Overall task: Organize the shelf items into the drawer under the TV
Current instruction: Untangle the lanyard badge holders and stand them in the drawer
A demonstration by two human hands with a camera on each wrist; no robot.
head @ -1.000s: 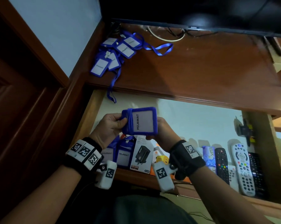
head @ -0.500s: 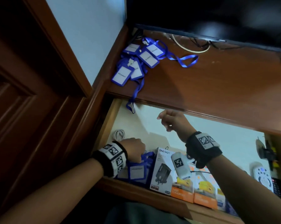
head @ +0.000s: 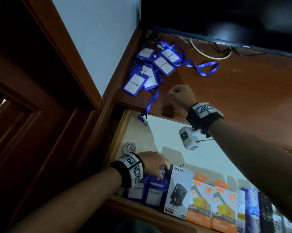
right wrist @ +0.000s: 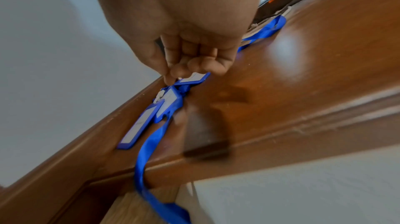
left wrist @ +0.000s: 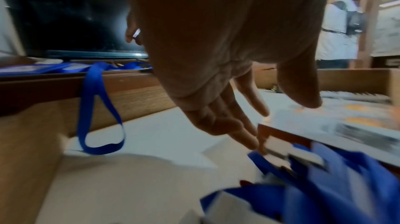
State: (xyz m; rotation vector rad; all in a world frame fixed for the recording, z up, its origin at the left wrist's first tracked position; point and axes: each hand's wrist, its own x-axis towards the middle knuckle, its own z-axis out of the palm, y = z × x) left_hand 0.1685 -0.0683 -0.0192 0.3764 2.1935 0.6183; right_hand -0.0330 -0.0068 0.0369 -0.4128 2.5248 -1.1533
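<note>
Several blue "PELAWAT" badge holders (head: 148,71) (right wrist: 151,113) with lanyards lie at the left end of the wooden shelf (head: 242,98) under the TV (head: 226,17). One lanyard strap (head: 148,106) (left wrist: 90,107) hangs over the shelf edge into the open drawer (head: 123,132). My right hand (head: 173,95) (right wrist: 190,66) hovers over the shelf just right of the pile, fingers curled, holding nothing. My left hand (head: 160,170) (left wrist: 270,125) is down in the drawer's front left corner. Its straight fingers touch the top of the blue badge holders (head: 153,190) (left wrist: 324,185) standing there.
Right of the drawer's badges stand a white-and-black charger box (head: 178,190), two orange charger boxes (head: 200,202) and a dark remote (head: 266,212). A coiled white cable (head: 129,147) lies at the drawer's left. A person in white (left wrist: 339,30) stands beyond the cabinet.
Both hands held a badge holder over the drawer. My left hand took it down to the front left stack, while my right hand let go and rose to the shelf.
</note>
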